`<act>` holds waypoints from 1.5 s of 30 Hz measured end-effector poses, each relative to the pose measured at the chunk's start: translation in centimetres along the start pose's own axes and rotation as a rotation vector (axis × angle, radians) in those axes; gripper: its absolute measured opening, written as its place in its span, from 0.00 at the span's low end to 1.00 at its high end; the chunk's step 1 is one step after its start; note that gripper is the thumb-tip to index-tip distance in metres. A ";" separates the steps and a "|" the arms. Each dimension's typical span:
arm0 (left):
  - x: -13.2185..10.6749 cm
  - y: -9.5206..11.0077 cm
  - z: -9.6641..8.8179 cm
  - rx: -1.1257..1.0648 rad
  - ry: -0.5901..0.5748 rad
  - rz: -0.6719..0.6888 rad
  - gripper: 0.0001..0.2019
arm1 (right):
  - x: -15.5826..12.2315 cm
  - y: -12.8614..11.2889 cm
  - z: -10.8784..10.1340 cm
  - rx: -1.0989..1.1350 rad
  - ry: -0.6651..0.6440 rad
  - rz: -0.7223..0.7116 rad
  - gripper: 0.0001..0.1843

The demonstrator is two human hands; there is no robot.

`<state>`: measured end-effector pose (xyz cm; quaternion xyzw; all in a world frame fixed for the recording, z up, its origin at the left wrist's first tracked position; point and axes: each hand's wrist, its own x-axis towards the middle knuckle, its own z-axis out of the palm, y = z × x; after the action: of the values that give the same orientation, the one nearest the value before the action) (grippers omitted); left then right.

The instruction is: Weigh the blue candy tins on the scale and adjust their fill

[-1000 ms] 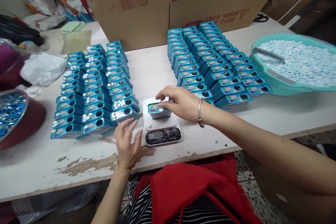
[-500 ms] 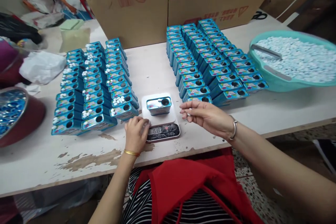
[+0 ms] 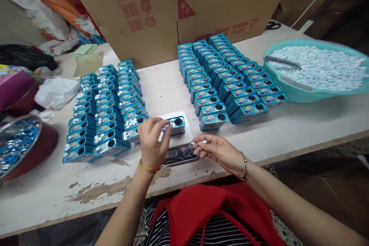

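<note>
A blue tin (image 3: pixel 176 128) with a round dark hole in its top stands on a small white scale (image 3: pixel 188 135), whose digits are lit. Over the left part of that tin is my left hand (image 3: pixel 152 138), thumb and fingers pinched on what looks like a small white candy (image 3: pixel 170 123). My right hand (image 3: pixel 220 153) is by the right front corner of the scale. Its fingers are curled together around a few white candies (image 3: pixel 204 142). The fingers of my left hand partly hide the tin's top.
Rows of blue tins (image 3: pixel 102 123) with white candies on several tops stand left. More rows of tins (image 3: pixel 213 119) stand right, beside a turquoise basin (image 3: pixel 314 92) of white candies with a metal scoop (image 3: pixel 284 62). A cardboard box (image 3: pixel 161 23) rises behind; a red bowl (image 3: pixel 49 138) is far left.
My left hand has risen from the scale's front left corner to above the tin, its fingers now pinched. My right hand has come closer to the scale's display. The camera view has shifted.
</note>
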<state>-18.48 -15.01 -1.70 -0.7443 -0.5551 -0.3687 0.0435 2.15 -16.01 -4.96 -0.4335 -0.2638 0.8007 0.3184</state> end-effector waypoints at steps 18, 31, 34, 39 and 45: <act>-1.9 -0.6 1.7 0.116 -0.095 0.164 0.19 | 3.5 -5.6 3.8 -0.593 0.013 -0.566 0.20; -1.2 -1.8 -0.6 0.020 0.012 0.045 0.19 | 3.7 -6.5 4.1 -0.743 0.004 -0.591 0.13; -1.8 -2.9 -3.0 -0.001 0.132 -0.087 0.16 | 3.4 -6.8 3.9 -0.686 0.001 -0.563 0.13; -4.1 -4.5 -5.2 0.062 0.177 -0.211 0.13 | 3.1 -6.8 3.4 -0.710 0.021 -0.556 0.18; -5.7 -5.0 -4.8 0.079 0.161 -0.234 0.11 | 3.3 -6.8 3.6 -0.754 0.012 -0.589 0.19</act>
<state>-25.83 -19.91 -3.34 -0.6402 -0.6469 -0.4076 0.0736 -0.44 -9.60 -0.16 -0.4301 -0.6457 0.5223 0.3540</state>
